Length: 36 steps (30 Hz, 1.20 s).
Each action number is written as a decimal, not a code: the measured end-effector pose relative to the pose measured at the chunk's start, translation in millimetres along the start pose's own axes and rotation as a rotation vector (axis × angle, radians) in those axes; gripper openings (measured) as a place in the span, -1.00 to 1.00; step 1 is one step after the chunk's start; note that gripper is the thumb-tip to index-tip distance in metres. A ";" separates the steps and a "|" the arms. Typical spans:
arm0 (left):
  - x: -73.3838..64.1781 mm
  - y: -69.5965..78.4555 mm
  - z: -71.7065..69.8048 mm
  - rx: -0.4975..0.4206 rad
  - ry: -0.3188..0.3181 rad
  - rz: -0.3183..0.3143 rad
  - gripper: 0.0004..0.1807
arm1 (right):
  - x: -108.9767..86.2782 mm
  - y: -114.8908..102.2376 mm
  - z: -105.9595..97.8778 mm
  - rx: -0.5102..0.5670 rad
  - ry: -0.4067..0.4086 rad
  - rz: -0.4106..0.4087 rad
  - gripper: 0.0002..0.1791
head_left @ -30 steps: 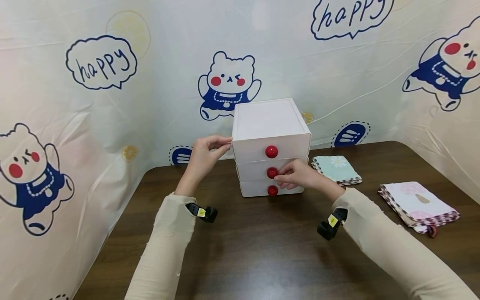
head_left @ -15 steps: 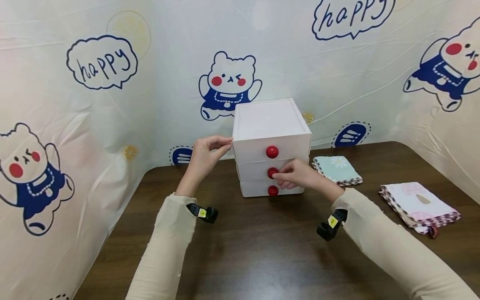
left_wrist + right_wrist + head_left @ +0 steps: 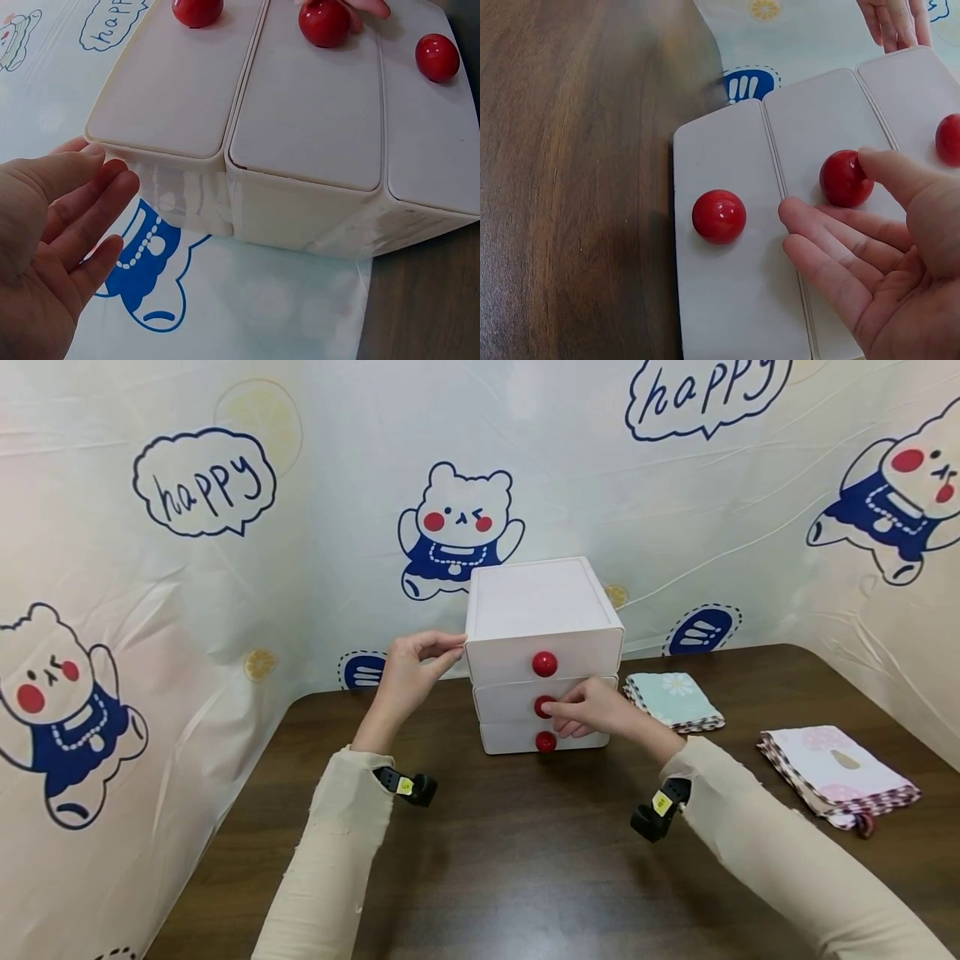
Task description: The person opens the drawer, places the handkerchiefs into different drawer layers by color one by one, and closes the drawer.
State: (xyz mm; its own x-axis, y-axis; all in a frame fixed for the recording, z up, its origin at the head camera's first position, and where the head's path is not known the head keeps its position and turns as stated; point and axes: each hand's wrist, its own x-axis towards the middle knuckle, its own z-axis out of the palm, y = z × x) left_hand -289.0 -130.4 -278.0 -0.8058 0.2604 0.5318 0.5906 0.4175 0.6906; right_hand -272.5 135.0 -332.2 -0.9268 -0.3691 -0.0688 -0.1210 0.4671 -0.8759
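Observation:
A white three-drawer box (image 3: 536, 597) stands at the back of the table, each drawer front bearing a round red knob. My left hand (image 3: 412, 667) touches the box's upper left front corner with its fingertips, the other fingers loosely bent beside it. With thumb and index finger, my right hand (image 3: 597, 706) pinches the middle knob (image 3: 845, 180); its other fingers lie across the lower fronts. Above is the top knob (image 3: 544, 664), and below is the bottom knob (image 3: 719, 217). All three drawers sit flush in the box.
Right of the box lies a folded mint cloth (image 3: 675, 700) with a checked edge. Nearer the table's right side is a folded white and pink cloth (image 3: 840, 768). A printed curtain (image 3: 337, 527) hangs close behind the box. Dark wood tabletop (image 3: 510, 860) stretches in front.
My right hand has shifted slightly left, its thumb now further over the middle knob. My left hand and the box hold still.

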 end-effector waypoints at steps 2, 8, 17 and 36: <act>-0.1 0.3 0.3 -0.001 0.000 0.003 -0.81 | -0.4 -0.2 0.7 0.001 0.010 0.000 -0.59; -0.1 1.3 0.5 0.002 -0.001 0.001 -0.81 | -0.7 2.0 1.8 0.001 0.033 -0.001 -0.60; -0.2 0.7 0.2 0.001 -0.001 -0.017 -0.81 | -7.3 3.2 2.5 -0.006 0.033 0.013 -0.56; 0.9 -0.3 0.3 0.008 -0.001 -0.018 -0.81 | -23.1 5.4 8.1 0.027 0.013 -0.052 -0.60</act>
State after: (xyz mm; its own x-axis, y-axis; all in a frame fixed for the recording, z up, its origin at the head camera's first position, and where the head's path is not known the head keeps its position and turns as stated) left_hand -289.9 -130.0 -277.8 -0.8164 0.2532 0.5191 0.5757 0.4292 0.6960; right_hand -248.9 139.5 -339.1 -0.9241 -0.3817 -0.0169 -0.1597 0.4261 -0.8905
